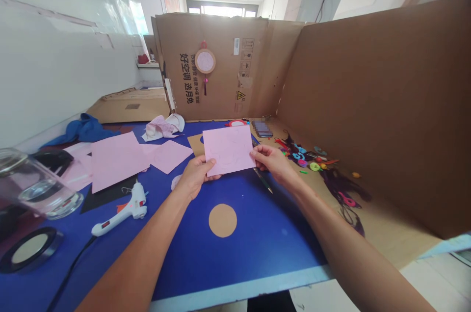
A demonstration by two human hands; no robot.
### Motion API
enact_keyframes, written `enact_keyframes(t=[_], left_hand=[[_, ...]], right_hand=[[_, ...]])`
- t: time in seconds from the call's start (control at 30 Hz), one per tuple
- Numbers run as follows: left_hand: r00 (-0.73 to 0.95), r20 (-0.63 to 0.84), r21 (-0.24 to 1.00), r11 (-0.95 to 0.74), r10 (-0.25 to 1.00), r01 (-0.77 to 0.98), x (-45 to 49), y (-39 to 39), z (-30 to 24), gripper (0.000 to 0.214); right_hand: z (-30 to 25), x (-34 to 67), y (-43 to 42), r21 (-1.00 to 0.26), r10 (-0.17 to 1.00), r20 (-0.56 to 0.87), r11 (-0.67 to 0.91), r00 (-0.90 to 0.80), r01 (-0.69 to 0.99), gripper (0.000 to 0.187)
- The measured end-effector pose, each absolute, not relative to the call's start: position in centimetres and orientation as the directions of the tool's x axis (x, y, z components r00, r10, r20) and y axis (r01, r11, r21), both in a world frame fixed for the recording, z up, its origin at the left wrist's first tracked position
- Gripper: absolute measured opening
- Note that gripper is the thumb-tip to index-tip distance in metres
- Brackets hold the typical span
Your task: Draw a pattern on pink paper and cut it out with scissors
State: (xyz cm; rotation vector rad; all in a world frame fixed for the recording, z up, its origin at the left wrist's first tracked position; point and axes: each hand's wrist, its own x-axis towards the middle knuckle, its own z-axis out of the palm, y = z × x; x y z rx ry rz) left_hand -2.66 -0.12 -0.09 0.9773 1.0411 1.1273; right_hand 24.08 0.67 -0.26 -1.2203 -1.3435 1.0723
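Between my two hands a sheet of pink paper (230, 150) is held up above the blue table, with faint lines on its face. My left hand (194, 175) pinches its lower left corner, thumb in front. At its right edge, my right hand (271, 159) grips the paper between thumb and fingers. Below lies a round brown cardboard disc (222, 221), flat on the table. A dark green pen (263, 180) rests by my right hand. Partly hidden behind my left wrist is a small pale pink round piece (175, 182).
At left are a white glue gun (123, 211) with a cord, a glass jar (40, 187), a black round container (30, 249) and pink sheets (115, 160). Colourful small parts (305, 155) lie scattered at right. Cardboard walls (375, 106) stand behind and right; a round tasselled ornament (205, 61) hangs there.
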Motion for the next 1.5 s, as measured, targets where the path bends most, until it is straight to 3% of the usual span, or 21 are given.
enact_keyframes(t=[0.27, 0.53, 1.5], left_hand=[[0.107, -0.075, 0.965, 0.1, 0.991, -0.243, -3.0, 0.2, -0.3, 0.042], [0.105, -0.064, 0.971, 0.086, 0.992, -0.225, -3.1, 0.6, -0.7, 0.049], [0.099, -0.018, 0.955, 0.046, 0.995, -0.293, -3.1, 0.6, -1.3, 0.043]], right_hand=[[-0.5, 24.0, 0.9, -0.986, 0.992, 0.125, 0.126, -0.014, 0.107, 0.042], [-0.6, 23.8, 1.0, -0.986, 0.991, 0.127, 0.13, -0.037, 0.105, 0.04], [0.0, 23.9, 0.4, -0.97, 0.986, 0.137, 0.154, -0.1, 0.188, 0.043]])
